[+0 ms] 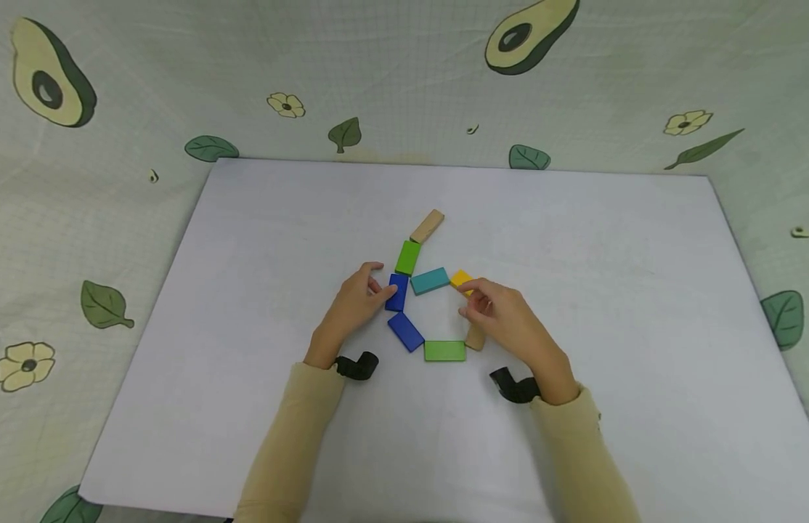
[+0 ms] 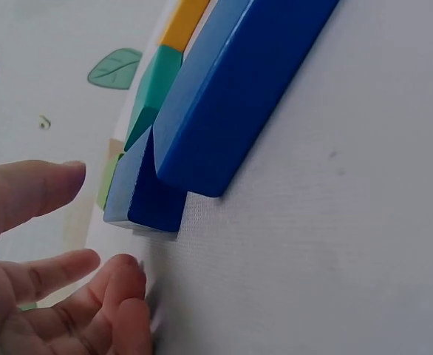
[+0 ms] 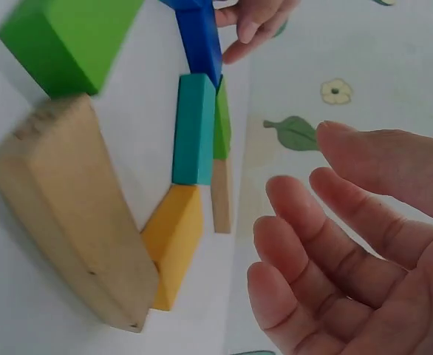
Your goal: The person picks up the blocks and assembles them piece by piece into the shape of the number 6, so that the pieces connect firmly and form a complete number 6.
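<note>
Several toy blocks form a ring with a tail on the white table. My left hand (image 1: 354, 303) is beside the upper blue block (image 1: 397, 299); in the left wrist view its fingers (image 2: 35, 285) are apart, with nothing between them. My right hand (image 1: 507, 318) hovers by the yellow block (image 1: 461, 277) and partly hides it and a wooden block (image 1: 475, 338). In the right wrist view, loosely bent fingers (image 3: 349, 259) hold nothing. The ring also has a teal block (image 1: 431, 281), a lower blue block (image 1: 406, 332) and a light green block (image 1: 445, 351).
A green block (image 1: 408, 258) and another wooden block (image 1: 427, 226) make the tail at the far side. The white tabletop (image 1: 640, 290) extends around the blocks. Behind it hangs a cloth (image 1: 404, 73) printed with avocados and leaves. Black wrist cameras stick out near both sleeves.
</note>
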Demonstrator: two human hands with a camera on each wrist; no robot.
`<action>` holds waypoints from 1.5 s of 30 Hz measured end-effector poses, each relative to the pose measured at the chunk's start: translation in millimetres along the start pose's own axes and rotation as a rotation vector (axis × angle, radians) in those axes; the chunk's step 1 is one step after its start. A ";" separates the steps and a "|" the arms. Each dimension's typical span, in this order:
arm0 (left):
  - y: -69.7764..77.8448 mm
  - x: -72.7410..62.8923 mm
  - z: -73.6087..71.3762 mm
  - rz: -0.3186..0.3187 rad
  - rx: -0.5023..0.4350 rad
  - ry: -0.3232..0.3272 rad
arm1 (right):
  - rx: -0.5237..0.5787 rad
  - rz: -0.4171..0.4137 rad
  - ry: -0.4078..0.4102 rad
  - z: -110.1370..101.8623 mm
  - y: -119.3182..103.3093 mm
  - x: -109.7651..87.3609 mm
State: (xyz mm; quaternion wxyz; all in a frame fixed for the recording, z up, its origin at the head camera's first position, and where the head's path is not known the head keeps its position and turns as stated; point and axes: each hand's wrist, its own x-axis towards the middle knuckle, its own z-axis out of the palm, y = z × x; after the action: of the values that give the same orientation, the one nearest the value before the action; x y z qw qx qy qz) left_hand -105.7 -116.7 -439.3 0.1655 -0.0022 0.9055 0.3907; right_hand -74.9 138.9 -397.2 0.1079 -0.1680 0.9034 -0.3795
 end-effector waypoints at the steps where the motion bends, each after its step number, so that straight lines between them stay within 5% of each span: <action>1: 0.5 2.7 -0.7 0.004 -0.006 0.009 | 0.000 0.001 -0.003 -2.1 -0.6 4.3; 11: 1.2 27.9 -0.7 0.021 -0.115 0.079 | -0.009 0.032 -0.097 -5.3 0.3 41.5; 22: 5.0 51.7 -1.4 0.016 -0.070 0.104 | -0.073 -0.021 -0.173 8.1 1.6 67.9; 30: 12.7 57.3 -3.3 0.003 -0.040 0.058 | -0.185 -0.044 -0.195 20.2 7.2 79.5; 45: 17.1 61.2 -6.2 -0.012 0.007 0.009 | -0.219 -0.019 -0.205 22.4 3.9 83.6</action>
State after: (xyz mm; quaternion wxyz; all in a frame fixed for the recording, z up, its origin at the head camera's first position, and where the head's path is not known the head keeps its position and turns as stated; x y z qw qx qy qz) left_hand -167.7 -101.5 -441.7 0.1637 -0.0089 0.9077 0.3864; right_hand -145.5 94.7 -421.1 0.1770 -0.2252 0.9220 -0.2607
